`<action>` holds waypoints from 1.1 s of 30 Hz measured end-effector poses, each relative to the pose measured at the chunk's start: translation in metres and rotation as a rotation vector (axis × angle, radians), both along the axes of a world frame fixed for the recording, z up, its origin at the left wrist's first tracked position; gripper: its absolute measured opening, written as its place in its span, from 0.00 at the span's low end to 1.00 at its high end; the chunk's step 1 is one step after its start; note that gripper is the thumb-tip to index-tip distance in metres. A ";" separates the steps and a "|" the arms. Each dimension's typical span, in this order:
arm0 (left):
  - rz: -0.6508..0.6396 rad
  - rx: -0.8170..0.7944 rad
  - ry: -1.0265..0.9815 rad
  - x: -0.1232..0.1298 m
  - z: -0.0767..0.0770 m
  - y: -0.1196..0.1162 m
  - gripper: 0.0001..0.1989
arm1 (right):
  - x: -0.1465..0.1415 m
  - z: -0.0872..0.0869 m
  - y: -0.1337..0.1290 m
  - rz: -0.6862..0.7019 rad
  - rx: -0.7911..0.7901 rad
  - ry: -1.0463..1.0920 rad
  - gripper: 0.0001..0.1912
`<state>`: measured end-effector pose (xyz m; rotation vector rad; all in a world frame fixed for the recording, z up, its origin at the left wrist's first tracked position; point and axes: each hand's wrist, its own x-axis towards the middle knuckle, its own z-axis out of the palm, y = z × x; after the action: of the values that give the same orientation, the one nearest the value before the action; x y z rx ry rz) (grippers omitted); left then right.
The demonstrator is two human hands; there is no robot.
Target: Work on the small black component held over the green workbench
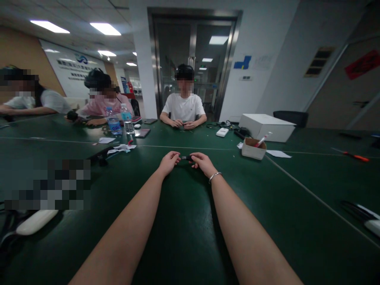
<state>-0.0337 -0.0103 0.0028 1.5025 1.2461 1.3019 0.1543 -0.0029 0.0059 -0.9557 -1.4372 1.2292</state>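
Both my hands are out over the middle of the green table (181, 221), close together. Between the finger and thumb of my right hand (202, 161) is a small black USB stick (187, 158), its grey metal end pointing left. A silver bracelet (214, 177) circles that wrist. My left hand (170, 162) is closed in a pinch just left of the metal end, with a narrow gap between them. Whatever its fingertips hold, if anything, is too small to make out.
Ahead right are a small cardboard box (253, 150) with a syringe-like tube, and a white box (265, 126). Water bottles (127, 120) and papers (121, 149) lie ahead left. A person (183, 103) sits opposite; others sit left. An orange-handled screwdriver (356, 156) lies far right.
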 end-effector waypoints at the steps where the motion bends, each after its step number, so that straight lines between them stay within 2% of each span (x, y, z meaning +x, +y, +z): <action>1: -0.002 -0.004 0.000 0.000 0.000 0.000 0.10 | 0.000 0.000 0.000 0.004 -0.006 0.012 0.08; 17: -0.037 -0.013 0.014 0.001 -0.002 0.001 0.10 | -0.002 0.000 0.008 -0.001 -0.055 0.027 0.08; 25: -0.027 -0.007 -0.009 0.000 0.001 -0.001 0.09 | 0.000 -0.006 0.012 0.013 -0.035 0.030 0.08; 30: -0.005 0.013 -0.027 0.000 -0.002 0.003 0.10 | -0.001 -0.003 0.008 0.025 -0.007 -0.013 0.08; 33: 0.022 0.012 0.037 0.001 -0.005 0.004 0.11 | -0.004 0.000 0.005 0.009 0.000 -0.053 0.08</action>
<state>-0.0331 -0.0063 -0.0026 1.5312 1.2841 1.3036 0.1507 0.0018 0.0054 -0.9896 -1.4837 1.2185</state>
